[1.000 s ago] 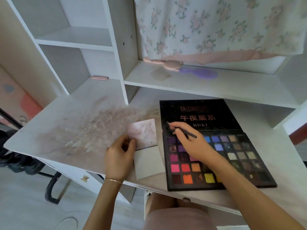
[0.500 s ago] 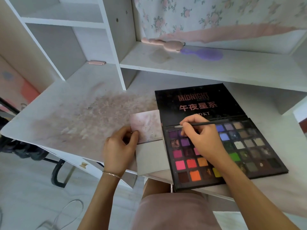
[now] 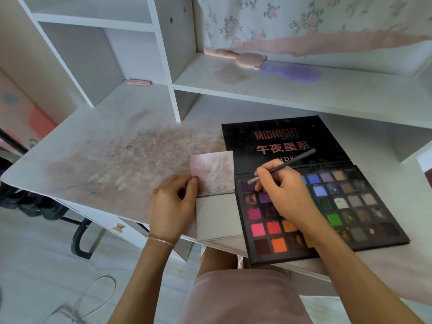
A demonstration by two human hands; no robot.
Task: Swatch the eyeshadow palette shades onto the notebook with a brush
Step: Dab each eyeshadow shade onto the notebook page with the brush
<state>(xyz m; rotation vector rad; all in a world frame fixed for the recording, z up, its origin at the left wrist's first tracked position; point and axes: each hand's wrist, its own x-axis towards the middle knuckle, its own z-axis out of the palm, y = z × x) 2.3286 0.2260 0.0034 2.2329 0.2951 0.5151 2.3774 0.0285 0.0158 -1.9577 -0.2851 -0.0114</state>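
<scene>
Right hand grips the brush over the palette — bristles hidden
Left hand pinches the notebook corner; several pans lie covered beneath the right hand

One eyeshadow palette, one brush, one notebook, two hairbrushes, two hands.

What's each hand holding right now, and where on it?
Right hand grips the brush low on its handle, near the tip. Left hand pinches the notebook at the upper page's left edge.
</scene>
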